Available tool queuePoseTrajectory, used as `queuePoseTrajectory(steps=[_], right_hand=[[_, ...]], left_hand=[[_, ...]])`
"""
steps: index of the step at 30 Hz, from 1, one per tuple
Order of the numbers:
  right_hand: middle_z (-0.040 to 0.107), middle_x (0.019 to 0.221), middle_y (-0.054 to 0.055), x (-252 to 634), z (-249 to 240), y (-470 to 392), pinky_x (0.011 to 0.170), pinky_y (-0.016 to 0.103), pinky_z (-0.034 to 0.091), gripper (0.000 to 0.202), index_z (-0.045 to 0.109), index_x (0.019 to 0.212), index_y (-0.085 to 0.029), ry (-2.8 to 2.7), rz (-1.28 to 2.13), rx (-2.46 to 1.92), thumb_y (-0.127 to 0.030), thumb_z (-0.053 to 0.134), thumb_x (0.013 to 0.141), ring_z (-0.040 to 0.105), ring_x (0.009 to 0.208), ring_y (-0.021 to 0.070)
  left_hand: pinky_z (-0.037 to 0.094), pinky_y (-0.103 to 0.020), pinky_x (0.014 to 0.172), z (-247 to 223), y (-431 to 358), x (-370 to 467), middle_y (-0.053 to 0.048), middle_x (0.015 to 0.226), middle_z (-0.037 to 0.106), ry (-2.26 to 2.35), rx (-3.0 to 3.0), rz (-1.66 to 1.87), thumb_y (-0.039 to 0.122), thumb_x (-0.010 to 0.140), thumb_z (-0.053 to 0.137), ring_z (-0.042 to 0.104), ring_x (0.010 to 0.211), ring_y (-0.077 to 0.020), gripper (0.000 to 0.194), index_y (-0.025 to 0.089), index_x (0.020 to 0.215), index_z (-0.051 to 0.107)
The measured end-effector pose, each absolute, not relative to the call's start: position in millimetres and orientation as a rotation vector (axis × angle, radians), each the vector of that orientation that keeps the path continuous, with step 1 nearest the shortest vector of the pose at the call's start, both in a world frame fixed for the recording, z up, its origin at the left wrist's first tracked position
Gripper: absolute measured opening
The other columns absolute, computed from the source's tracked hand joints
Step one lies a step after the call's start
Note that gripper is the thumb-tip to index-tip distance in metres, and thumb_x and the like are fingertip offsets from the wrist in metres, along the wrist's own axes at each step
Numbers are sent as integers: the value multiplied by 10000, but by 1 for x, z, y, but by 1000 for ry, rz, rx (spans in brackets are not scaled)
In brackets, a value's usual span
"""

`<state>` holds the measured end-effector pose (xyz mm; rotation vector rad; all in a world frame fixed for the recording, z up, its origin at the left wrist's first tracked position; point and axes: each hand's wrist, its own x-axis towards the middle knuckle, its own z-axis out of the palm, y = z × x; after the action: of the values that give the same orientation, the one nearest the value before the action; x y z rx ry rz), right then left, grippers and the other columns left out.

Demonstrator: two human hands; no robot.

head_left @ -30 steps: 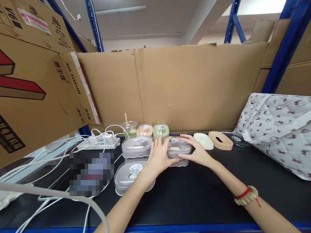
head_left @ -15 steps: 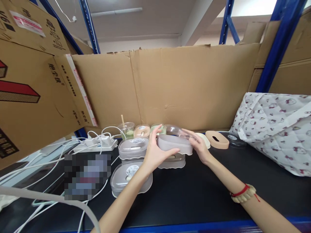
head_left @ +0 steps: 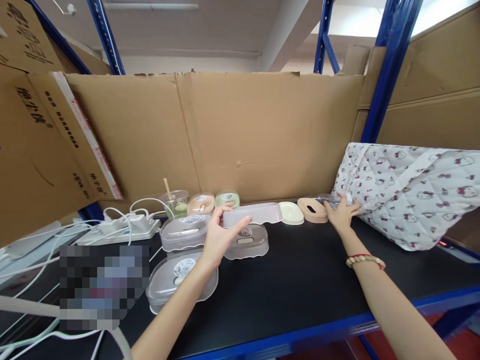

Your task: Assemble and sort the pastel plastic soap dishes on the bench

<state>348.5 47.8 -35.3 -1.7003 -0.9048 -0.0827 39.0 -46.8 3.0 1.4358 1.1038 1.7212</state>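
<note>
Grey container (head_left: 257,215) gripped in left hand (head_left: 217,237) — right hand (head_left: 341,215) outstretched at clear lid (head_left: 326,198), grip unclear.

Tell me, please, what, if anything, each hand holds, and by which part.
Left hand: grey box, by its left end. Right hand: at clear lid, grip unclear.

A flat black tabletop (head_left: 296,280) with a blue metal front edge (head_left: 292,331) carries everything. At left lie a white plastic power strip (head_left: 129,229), loose white cables and a pixelated object (head_left: 107,285). Left of centre, near, sits a translucent grey oval lidded box (head_left: 163,287); a similar translucent grey oval box (head_left: 257,245) sits at centre. Farther right lie a cream rounded lid (head_left: 291,214) and a peach oval piece with a dark slot (head_left: 318,216). A white quilted patterned fabric bag (head_left: 408,200) rests at far right.
</note>
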Motion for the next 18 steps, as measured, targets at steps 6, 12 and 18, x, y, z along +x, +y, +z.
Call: queuePoseTrajectory(steps=[6,12,18], right_hand=[[324,1252,214,365,-56,59,902,578,343,477,551,1124,-156,-961,-79,-1784,-430,519,734,289,1193,439],[379,1187,191,381,-67,68,887,621,330,449,619,1074,-204,-994,-130,-1773,-500,435,791,315,1181,427],[396,1181,160,385,-76,73,859,631,346,460,617,1115,-274,-1162,-111,-1761,-549,450,786,348,1161,405]], left_hand=[[451,-321,834,7,-47,38,-77,1120,560,1152,1458,1717,455,522,733,543,1037,-234,419,183,707,472],[419,-346,876,10,-52,39,-71,1133,545,1183,1503,1679,445,545,718,509,1085,-243,396,189,700,459],[388,-364,922,5,-53,38,-63,1129,540,1178,1565,1729,439,594,726,495,1097,-237,381,185,713,468]])
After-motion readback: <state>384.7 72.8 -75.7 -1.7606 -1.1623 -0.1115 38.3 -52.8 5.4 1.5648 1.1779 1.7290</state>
